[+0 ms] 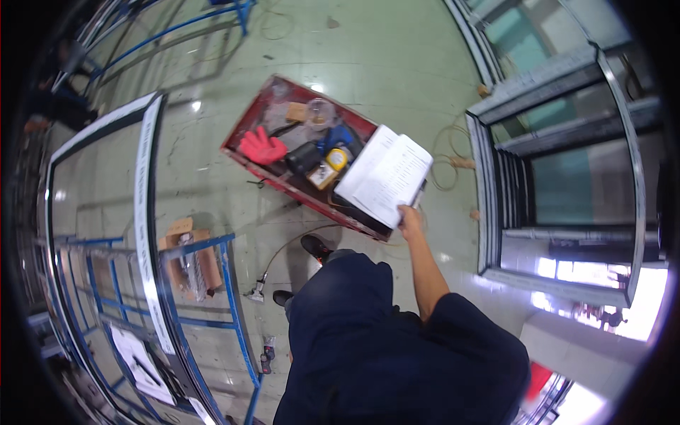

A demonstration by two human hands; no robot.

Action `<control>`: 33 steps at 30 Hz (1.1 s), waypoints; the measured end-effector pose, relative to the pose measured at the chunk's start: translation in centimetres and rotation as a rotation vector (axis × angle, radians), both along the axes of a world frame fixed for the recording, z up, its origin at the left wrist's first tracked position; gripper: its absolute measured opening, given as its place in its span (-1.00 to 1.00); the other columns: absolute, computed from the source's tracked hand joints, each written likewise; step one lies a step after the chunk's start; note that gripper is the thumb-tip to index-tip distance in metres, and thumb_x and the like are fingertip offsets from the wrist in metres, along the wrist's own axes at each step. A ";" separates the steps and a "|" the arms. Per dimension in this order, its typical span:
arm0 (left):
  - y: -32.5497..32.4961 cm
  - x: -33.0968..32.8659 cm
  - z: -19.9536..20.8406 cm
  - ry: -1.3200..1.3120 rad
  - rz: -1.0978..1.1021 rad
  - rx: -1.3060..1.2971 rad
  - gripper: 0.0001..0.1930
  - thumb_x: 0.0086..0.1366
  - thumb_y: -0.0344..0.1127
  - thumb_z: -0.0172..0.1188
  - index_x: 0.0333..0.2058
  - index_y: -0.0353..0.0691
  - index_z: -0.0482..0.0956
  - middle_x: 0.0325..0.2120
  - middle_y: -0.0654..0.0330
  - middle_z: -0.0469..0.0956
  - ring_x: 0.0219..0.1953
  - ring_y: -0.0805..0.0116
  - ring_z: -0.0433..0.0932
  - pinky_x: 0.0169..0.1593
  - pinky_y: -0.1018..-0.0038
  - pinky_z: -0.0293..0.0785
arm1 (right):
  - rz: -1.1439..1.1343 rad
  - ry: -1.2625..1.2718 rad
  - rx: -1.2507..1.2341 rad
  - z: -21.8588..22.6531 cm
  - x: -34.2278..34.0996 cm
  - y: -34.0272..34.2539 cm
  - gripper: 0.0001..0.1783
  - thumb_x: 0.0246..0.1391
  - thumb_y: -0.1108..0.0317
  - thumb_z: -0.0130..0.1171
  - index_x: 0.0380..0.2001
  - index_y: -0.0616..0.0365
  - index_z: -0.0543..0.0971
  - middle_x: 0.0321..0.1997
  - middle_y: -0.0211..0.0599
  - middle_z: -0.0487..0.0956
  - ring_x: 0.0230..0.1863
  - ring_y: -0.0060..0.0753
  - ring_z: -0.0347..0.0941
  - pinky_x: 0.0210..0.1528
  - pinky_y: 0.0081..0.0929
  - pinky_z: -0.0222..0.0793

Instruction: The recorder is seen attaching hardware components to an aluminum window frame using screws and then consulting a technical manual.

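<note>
My right hand (409, 219) is closed on the near corner of a stack of white printed papers (386, 177). The papers lie over the right end of a red open-topped box (312, 193) and hide what is under them. Inside the box, left of the papers, are a red glove (263, 146), a dark cylinder (303, 157), a yellow round thing (336, 159), a small brown carton (322, 176) and a clear plastic container (320, 113). My left hand does not show.
On the left, a window frame (145, 191) rests by a blue metal stand (230, 304). An open cardboard box (191, 258) sits there. A cordless tool (267, 354) and an air-hose fitting (258, 290) lie on the floor. Large window frames (489, 205) stand at right.
</note>
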State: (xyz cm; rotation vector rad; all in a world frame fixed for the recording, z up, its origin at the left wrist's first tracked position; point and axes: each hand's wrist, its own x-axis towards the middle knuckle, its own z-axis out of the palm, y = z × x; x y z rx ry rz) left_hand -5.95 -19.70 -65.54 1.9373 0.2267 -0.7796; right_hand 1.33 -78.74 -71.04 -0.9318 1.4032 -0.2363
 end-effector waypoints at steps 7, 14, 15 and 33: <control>-0.5 -1.1 -1.8 0.020 0.195 0.055 -0.53 0.42 -0.15 0.10 0.13 -0.41 0.43 0.02 -0.05 0.54 0.04 0.22 0.53 0.11 0.38 0.42 | -0.033 -0.476 -0.044 12.0 5.5 -1.3 -0.62 0.01 0.47 0.09 -0.04 0.29 0.48 -0.17 -0.19 0.57 -0.18 -0.33 0.53 -0.11 -0.42 0.47; -9.7 14.3 11.0 -0.136 0.269 -0.213 -0.56 0.47 -0.16 0.00 0.19 -0.30 0.39 0.14 0.07 0.45 0.14 0.25 0.47 0.19 0.39 0.37 | 0.466 -0.466 -0.417 24.7 12.4 6.3 -0.62 0.06 0.49 0.14 -0.02 0.35 0.45 -0.16 -0.21 0.56 -0.20 -0.46 0.49 -0.13 -0.47 0.41; -11.3 16.3 13.8 -0.117 0.234 -0.263 -0.55 0.48 -0.14 -0.01 0.20 -0.30 0.39 0.15 0.08 0.44 0.16 0.24 0.46 0.20 0.37 0.36 | 0.546 -0.488 -0.446 25.8 12.9 8.2 -0.60 0.08 0.50 0.14 0.01 0.36 0.43 -0.12 -0.20 0.56 -0.16 -0.46 0.48 -0.09 -0.48 0.41; -11.0 16.8 18.7 -0.025 0.809 -0.764 -0.57 0.39 -0.11 0.18 0.07 -0.31 0.52 -0.04 0.17 0.60 -0.03 0.42 0.56 0.04 0.47 0.45 | 1.249 -0.536 0.253 25.7 11.5 25.7 -0.55 0.01 0.53 0.32 -0.01 0.22 0.42 -0.12 -0.34 0.56 -0.11 -0.57 0.48 -0.01 -0.57 0.39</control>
